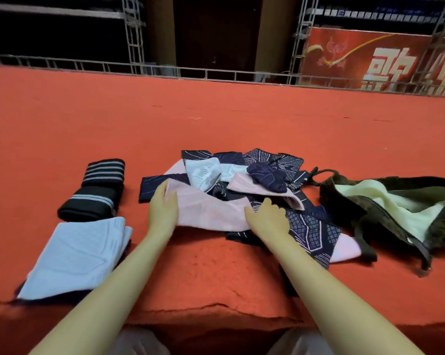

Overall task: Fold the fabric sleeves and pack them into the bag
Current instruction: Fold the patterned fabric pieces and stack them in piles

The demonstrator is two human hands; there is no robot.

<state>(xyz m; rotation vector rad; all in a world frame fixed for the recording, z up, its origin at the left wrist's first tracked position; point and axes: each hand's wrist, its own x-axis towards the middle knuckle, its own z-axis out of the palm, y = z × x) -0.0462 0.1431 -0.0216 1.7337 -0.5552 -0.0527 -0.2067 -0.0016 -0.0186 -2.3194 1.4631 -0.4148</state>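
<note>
Red carpet (216, 119) underfoot — metal truss railing (144, 70) behind, red banner (370, 62) at right, dim backdrop.

A red carpet (216, 119) covers the whole work surface, and its near edge is rough and wrinkled, with a low fold running across it. Behind the far edge of the carpet lies a grey metal truss (139, 70), and two more truss columns (133, 29) stand upright in the dark background. At the far right, a red banner (370, 60) with large white characters and a yellow line drawing stands behind the truss, partly cut by the frame edge.
</note>
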